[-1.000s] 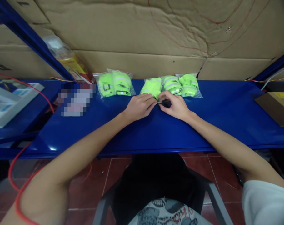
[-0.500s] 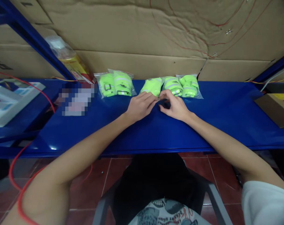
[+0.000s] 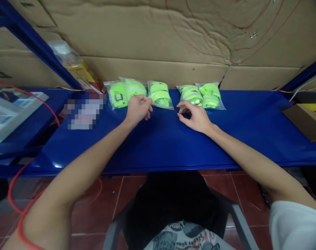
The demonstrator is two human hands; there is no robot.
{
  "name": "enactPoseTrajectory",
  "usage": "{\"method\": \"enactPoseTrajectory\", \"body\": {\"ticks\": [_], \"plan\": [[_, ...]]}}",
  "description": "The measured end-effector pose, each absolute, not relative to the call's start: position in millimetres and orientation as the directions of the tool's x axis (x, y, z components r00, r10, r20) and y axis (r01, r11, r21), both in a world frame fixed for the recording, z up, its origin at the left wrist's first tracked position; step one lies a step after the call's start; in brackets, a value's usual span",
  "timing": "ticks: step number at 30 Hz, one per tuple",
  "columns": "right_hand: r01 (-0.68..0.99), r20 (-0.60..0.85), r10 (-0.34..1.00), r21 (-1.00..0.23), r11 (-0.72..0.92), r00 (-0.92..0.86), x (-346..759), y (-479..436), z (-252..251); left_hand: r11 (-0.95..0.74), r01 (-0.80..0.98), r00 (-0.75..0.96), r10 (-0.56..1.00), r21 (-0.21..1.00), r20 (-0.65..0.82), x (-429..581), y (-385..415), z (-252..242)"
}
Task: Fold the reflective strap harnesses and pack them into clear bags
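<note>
Clear plastic bags of rolled neon-yellow reflective straps lie in a row along the back of the blue table. My left hand (image 3: pixel 139 110) is closed, its thumb and forefinger pinching the left edge of the middle bag of reflective strap (image 3: pixel 160 95). Partly behind that hand sits another bag of strap (image 3: pixel 134 87), beside a bag (image 3: pixel 118 95) with a dark buckle. My right hand (image 3: pixel 194 117) has its thumb and forefinger apart, holding nothing. Just beyond its fingers is a bag of strap (image 3: pixel 191 94), with one more bag (image 3: pixel 211 96) against its right side.
A bottle with a yellow label (image 3: pixel 78 67) leans at the back left. Cardboard (image 3: pixel 137 38) forms the back wall. An open carton (image 3: pixel 305 121) stands at the right edge, a white device (image 3: pixel 15 111) at the left. A red cable (image 3: pixel 14 189) hangs by my left arm.
The middle bag has shifted left and turned, opening a gap from the right pair. My left hand has moved left with it, away from my right hand, which has stayed nearly still.
</note>
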State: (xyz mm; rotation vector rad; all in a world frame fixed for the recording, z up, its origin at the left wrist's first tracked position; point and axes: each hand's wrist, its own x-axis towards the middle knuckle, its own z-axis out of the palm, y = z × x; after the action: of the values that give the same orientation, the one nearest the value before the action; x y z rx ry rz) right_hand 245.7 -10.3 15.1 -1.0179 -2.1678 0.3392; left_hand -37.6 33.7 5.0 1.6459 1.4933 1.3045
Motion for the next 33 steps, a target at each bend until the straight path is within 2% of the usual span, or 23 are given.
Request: {"method": "enactPoseTrajectory", "body": {"ticks": [3, 5, 8, 12, 14, 17, 22, 28, 33], "plan": [[0.572, 0.503, 0.753, -0.497, 0.653, -0.424, 245.6, -10.1, 14.8, -0.397, 0.729, -0.066, 0.77, 0.557, 0.634, -39.5, 24.8, 7.7], [0.58, 0.513, 0.754, -0.491, 0.65, -0.411, 245.5, -11.0, 16.0, -0.431, 0.805, -0.024, 0.664, 0.409, 0.747, -39.6, 19.9, 11.7], [0.606, 0.563, 0.723, -0.429, 0.669, -0.4, 246.1, -13.8, 22.3, -0.452, 0.853, 0.08, 0.606, 0.26, 0.792, -33.3, 9.1, 20.7], [0.69, 0.66, 0.643, -0.254, 0.678, -0.388, 249.3, -14.4, 33.4, -0.529, 0.838, 0.262, 0.601, 0.131, 0.755, -11.2, -9.2, 26.9], [0.736, 0.661, 0.643, -0.199, 0.647, -0.387, 251.3, -11.3, 32.8, -0.576, 0.814, 0.356, 0.595, 0.073, 0.721, -1.6, -13.1, 22.4], [0.788, 0.586, 0.702, -0.167, 0.593, -0.404, 253.3, -5.0, 20.7, -0.61, 0.791, 0.445, 0.614, 0.034, 0.652, 1.5, -9.2, 6.7], [0.823, 0.389, 0.786, -0.109, 0.557, -0.48, 252.4, -3.4, 2.2, -0.635, 0.771, 0.524, 0.68, 0.055, 0.514, -7.9, -0.5, -13.2], [0.867, 0.291, 0.828, 0.009, 0.499, -0.479, 249.3, -11.2, 11.2, -0.604, 0.786, 0.498, 0.746, 0.133, 0.442, -6.5, -4.4, -9.3], [0.867, 0.286, 0.829, 0.009, 0.499, -0.48, 247.6, -11.9, 12.2, -0.609, 0.774, 0.482, 0.746, 0.175, 0.459, -9.1, 0.6, -7.3]]}}
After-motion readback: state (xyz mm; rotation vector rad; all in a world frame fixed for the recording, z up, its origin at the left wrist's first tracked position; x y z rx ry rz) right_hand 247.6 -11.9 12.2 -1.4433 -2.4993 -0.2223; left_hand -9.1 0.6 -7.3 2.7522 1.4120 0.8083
